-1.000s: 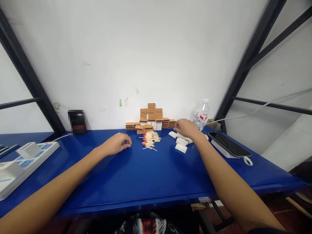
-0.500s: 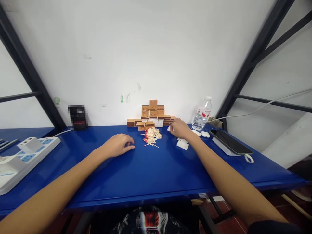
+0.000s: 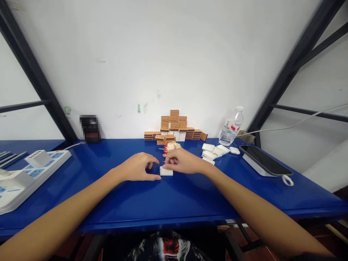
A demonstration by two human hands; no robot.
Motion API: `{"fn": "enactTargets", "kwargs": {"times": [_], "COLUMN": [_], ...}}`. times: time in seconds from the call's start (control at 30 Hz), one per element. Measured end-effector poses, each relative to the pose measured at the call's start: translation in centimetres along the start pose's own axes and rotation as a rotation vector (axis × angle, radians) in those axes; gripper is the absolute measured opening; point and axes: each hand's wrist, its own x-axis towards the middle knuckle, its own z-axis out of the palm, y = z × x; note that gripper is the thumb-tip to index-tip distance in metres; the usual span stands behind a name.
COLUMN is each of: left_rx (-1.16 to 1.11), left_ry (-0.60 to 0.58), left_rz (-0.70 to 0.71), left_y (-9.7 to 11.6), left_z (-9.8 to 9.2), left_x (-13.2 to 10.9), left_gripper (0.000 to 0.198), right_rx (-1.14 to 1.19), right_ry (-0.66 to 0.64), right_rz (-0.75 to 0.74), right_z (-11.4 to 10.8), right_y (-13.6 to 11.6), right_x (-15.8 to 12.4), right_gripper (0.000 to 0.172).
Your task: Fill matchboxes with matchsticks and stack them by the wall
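In front of the match pile, my right hand (image 3: 185,160) pinches a small white matchbox tray (image 3: 166,172) at the table surface. My left hand (image 3: 139,166) is just left of that tray, thumb and fingers apart, holding nothing. Behind my right hand lies the pile of loose matches (image 3: 174,145) with red heads, partly covered by the hand. Against the wall stand stacked brown matchboxes (image 3: 174,125), some with white sides showing. Several more white trays (image 3: 208,147) lie loosely grouped to the right of my right hand.
A water bottle (image 3: 230,128) stands at the back right, near a white earbud case (image 3: 234,150) and a phone (image 3: 265,159) propped on a white box. On the left are a power strip (image 3: 54,163) and a pixelated dark object (image 3: 91,128). The blue table's edge (image 3: 163,223) runs in front.
My right hand has come from the white trays on the right to the middle, bringing one tray along. My left hand has shifted slightly right, towards it.
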Motion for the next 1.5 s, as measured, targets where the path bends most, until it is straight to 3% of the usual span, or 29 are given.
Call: {"fn": "enactTargets", "kwargs": {"times": [0.1, 0.2, 0.3, 0.43, 1.1, 1.5], "left_rx": [0.006, -0.006, -0.002, 0.002, -0.013, -0.009], "left_ry": [-0.002, 0.003, 0.004, 0.002, 0.03, 0.005], "left_rz": [0.001, 0.004, 0.017, 0.019, 0.053, 0.04], "left_y": [0.1, 0.1, 0.2, 0.1, -0.1, -0.2], "left_z": [0.3, 0.6, 0.7, 0.8, 1.1, 1.3], "left_x": [0.1, 0.2, 0.2, 0.2, 0.3, 0.3], "left_gripper": [0.051, 0.051, 0.046, 0.038, 0.043, 0.035], "right_rx": [-0.171, -0.327, -0.382, -0.472, -0.552, -0.609], "right_ry": [0.21, 0.261, 0.247, 0.227, 0.158, 0.101], "right_rz": [0.064, 0.1, 0.119, 0.137, 0.198, 0.225], "right_z": [-0.9, -0.7, 0.2, 0.8, 0.2, 0.0], "right_y": [2.0, 3.4, 3.8, 3.6, 3.3, 3.4], "right_x": [0.0, 0.0, 0.1, 0.4, 0.3, 0.2], "right_gripper": [0.013, 0.02, 0.025, 0.013, 0.015, 0.019]}}
